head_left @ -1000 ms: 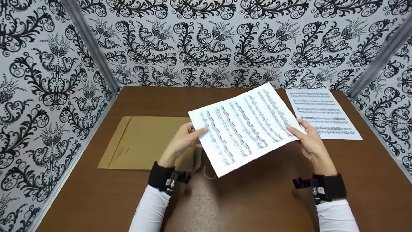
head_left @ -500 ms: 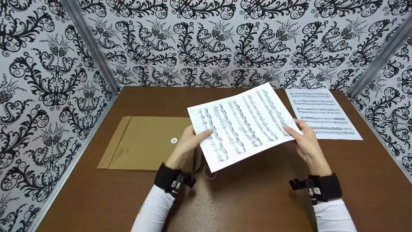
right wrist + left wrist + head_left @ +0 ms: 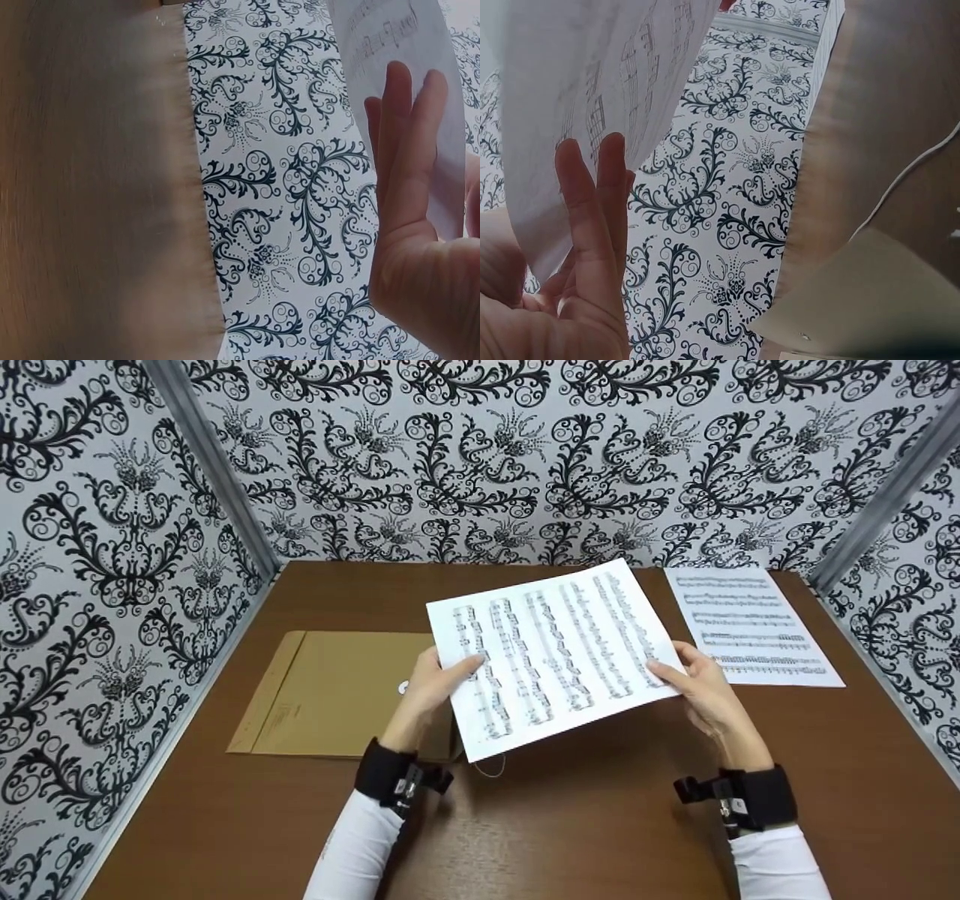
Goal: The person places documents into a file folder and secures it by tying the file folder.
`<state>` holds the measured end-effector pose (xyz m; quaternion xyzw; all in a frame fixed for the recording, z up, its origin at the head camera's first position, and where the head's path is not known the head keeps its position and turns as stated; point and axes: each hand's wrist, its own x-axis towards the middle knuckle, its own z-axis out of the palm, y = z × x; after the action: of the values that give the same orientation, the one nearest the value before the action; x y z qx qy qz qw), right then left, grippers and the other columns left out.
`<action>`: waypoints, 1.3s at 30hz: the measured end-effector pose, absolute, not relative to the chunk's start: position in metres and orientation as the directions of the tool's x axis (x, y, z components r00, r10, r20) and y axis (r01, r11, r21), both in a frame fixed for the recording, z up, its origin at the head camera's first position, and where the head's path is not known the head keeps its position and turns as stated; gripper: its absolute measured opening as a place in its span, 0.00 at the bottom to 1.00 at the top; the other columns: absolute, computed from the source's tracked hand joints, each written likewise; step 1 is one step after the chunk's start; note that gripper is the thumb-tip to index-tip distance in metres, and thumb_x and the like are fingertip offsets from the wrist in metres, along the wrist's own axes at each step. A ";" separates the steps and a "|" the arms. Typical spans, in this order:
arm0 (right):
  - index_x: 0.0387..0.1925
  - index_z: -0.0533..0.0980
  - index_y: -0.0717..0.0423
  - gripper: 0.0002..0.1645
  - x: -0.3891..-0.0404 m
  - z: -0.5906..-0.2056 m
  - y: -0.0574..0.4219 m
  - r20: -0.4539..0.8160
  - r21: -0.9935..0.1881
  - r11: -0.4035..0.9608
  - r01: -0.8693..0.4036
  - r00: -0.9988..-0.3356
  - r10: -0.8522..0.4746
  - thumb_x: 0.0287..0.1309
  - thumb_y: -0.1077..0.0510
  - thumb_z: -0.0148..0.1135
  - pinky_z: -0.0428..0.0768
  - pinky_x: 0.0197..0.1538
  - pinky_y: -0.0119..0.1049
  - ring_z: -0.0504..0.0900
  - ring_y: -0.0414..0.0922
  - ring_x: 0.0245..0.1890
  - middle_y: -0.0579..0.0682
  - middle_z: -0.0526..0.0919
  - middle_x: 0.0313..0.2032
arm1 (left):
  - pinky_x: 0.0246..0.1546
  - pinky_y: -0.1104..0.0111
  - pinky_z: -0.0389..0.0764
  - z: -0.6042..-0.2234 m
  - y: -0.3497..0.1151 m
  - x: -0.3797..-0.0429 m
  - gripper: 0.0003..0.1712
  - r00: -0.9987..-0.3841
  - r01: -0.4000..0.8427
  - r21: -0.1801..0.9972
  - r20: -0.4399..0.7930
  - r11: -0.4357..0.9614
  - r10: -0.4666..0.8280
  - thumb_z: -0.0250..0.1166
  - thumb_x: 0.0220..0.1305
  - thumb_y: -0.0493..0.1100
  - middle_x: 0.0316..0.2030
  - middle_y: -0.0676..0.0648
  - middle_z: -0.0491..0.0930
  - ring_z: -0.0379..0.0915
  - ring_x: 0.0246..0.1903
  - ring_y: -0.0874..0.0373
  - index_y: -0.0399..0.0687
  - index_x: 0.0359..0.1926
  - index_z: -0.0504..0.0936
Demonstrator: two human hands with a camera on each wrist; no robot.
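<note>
Paper [image 3: 555, 660] printed with staves of music is held up above the table [image 3: 585, 825] between two hands, its staves running steeply down the page as the head camera sees it. Over the last second it has drifted toward the person's left and turned slightly, so its far edge lies closer to level; both hands have gone with it. The white disc [image 3: 403, 687], in full sight half a second ago, is now partly covered by the left hand [image 3: 431, 682]. The grip itself looks unchanged, which suggests the paper is being adjusted in the air rather than put down.

Each hand pinches a short side of the paper, thumb on the printed face. The wrist views show the left fingers [image 3: 592, 225] and right fingers [image 3: 409, 150] lying fairly straight behind it. Whether it is one page or several cannot be told.

On the brown table, a tan envelope [image 3: 352, 697] lies to the left, its right end partly hidden by the left hand and the paper. A thin string [image 3: 491, 769] curls out just below the paper's near corner. A second printed sheet [image 3: 750, 622] lies flat at the far right. Neither the envelope nor that sheet has moved.

Walls [image 3: 495, 450] with black scrollwork on white enclose the table's back and sides, with grey strips [image 3: 214, 465] at the corners.
</note>
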<state>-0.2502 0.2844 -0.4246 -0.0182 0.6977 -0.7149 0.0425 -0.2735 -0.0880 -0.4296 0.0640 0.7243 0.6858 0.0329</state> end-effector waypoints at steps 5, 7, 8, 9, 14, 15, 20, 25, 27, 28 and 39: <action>0.62 0.64 0.60 0.22 -0.249 -0.425 0.286 -0.019 -0.999 -0.029 0.024 -0.984 -0.176 0.71 0.64 0.59 0.87 0.37 0.28 0.91 0.37 0.33 0.41 0.91 0.36 | 0.32 0.68 0.88 -0.430 -0.092 -0.275 0.18 -0.989 0.025 0.999 0.021 0.026 0.149 0.65 0.68 0.37 0.42 0.36 0.89 0.89 0.31 0.56 0.37 0.57 0.81; 0.60 0.65 0.58 0.20 -0.248 -0.425 0.288 -0.018 -1.000 -0.021 0.023 -0.976 -0.217 0.71 0.65 0.58 0.88 0.37 0.30 0.92 0.38 0.34 0.42 0.91 0.37 | 0.33 0.67 0.89 -0.429 -0.094 -0.276 0.18 -0.987 0.002 1.000 0.002 0.002 0.162 0.65 0.68 0.37 0.42 0.37 0.89 0.89 0.32 0.55 0.38 0.57 0.81; 0.60 0.66 0.56 0.20 -0.248 -0.425 0.289 -0.021 -1.000 -0.012 0.025 -0.971 -0.238 0.71 0.65 0.58 0.88 0.37 0.31 0.92 0.39 0.34 0.42 0.92 0.37 | 0.33 0.66 0.89 -0.429 -0.096 -0.276 0.18 -0.985 -0.008 1.000 -0.008 -0.002 0.171 0.65 0.68 0.37 0.42 0.37 0.89 0.89 0.32 0.54 0.38 0.57 0.81; 0.61 0.66 0.55 0.20 -0.247 -0.425 0.290 -0.030 -1.000 0.004 0.030 -0.967 -0.254 0.71 0.65 0.58 0.88 0.37 0.31 0.92 0.39 0.33 0.43 0.92 0.36 | 0.34 0.65 0.89 -0.429 -0.097 -0.277 0.18 -0.983 -0.017 1.000 -0.016 -0.007 0.183 0.65 0.68 0.37 0.42 0.38 0.89 0.90 0.32 0.54 0.38 0.57 0.81; 0.67 0.62 0.55 0.27 -0.245 -0.423 0.294 -0.099 -0.994 0.066 0.082 -0.938 -0.332 0.72 0.62 0.58 0.89 0.35 0.36 0.92 0.42 0.32 0.46 0.92 0.38 | 0.34 0.65 0.89 -0.430 -0.106 -0.279 0.19 -0.967 -0.030 0.998 -0.042 0.050 0.252 0.66 0.68 0.39 0.41 0.40 0.90 0.90 0.31 0.55 0.38 0.57 0.81; 0.69 0.61 0.56 0.29 -0.245 -0.422 0.294 -0.110 -0.993 0.076 0.089 -0.930 -0.350 0.72 0.62 0.58 0.89 0.35 0.37 0.92 0.42 0.33 0.46 0.92 0.39 | 0.34 0.65 0.89 -0.430 -0.108 -0.279 0.19 -0.962 -0.031 0.998 -0.047 0.063 0.270 0.66 0.68 0.40 0.41 0.40 0.90 0.90 0.31 0.55 0.38 0.57 0.81; 0.75 0.54 0.61 0.35 -0.244 -0.421 0.297 -0.112 -0.993 0.094 0.078 -0.894 -0.433 0.73 0.61 0.56 0.90 0.39 0.39 0.92 0.43 0.38 0.45 0.92 0.43 | 0.34 0.65 0.90 -0.428 -0.113 -0.280 0.18 -0.934 -0.041 0.994 -0.073 0.098 0.349 0.66 0.68 0.40 0.41 0.42 0.90 0.90 0.31 0.55 0.37 0.56 0.81; 0.75 0.55 0.60 0.33 -0.244 -0.422 0.298 -0.085 -0.994 0.094 0.048 -0.888 -0.451 0.75 0.61 0.54 0.90 0.41 0.38 0.92 0.43 0.39 0.44 0.91 0.44 | 0.34 0.64 0.90 -0.431 -0.116 -0.281 0.18 -0.897 -0.035 0.996 -0.067 0.082 0.438 0.64 0.70 0.39 0.40 0.44 0.90 0.90 0.31 0.55 0.36 0.57 0.81; 0.73 0.57 0.57 0.30 -0.244 -0.422 0.297 -0.069 -0.996 0.081 0.035 -0.883 -0.465 0.75 0.61 0.53 0.90 0.41 0.38 0.92 0.43 0.39 0.44 0.91 0.45 | 0.35 0.63 0.90 -0.432 -0.116 -0.282 0.17 -0.881 -0.034 0.996 -0.067 0.077 0.468 0.64 0.71 0.39 0.40 0.44 0.90 0.90 0.32 0.54 0.37 0.57 0.80; 0.72 0.58 0.55 0.29 -0.243 -0.423 0.297 -0.059 -0.997 0.071 0.029 -0.879 -0.473 0.75 0.62 0.52 0.90 0.41 0.38 0.92 0.43 0.39 0.44 0.91 0.45 | 0.35 0.63 0.90 -0.432 -0.116 -0.282 0.17 -0.874 -0.035 0.997 -0.066 0.073 0.481 0.63 0.71 0.39 0.40 0.44 0.90 0.91 0.33 0.54 0.38 0.58 0.80; 0.63 0.65 0.45 0.18 -0.240 -0.425 0.293 -0.078 -0.996 0.006 0.085 -0.875 -0.479 0.77 0.60 0.51 0.90 0.39 0.38 0.92 0.43 0.38 0.44 0.90 0.42 | 0.34 0.63 0.90 -0.432 -0.111 -0.281 0.17 -0.865 -0.049 0.997 -0.073 0.061 0.497 0.63 0.71 0.38 0.40 0.43 0.90 0.91 0.32 0.54 0.37 0.58 0.80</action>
<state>-0.2398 0.2932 -0.4249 -0.1448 0.6791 -0.6900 0.2044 -0.2815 -0.1111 -0.4323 0.1601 0.6987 0.6664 0.2050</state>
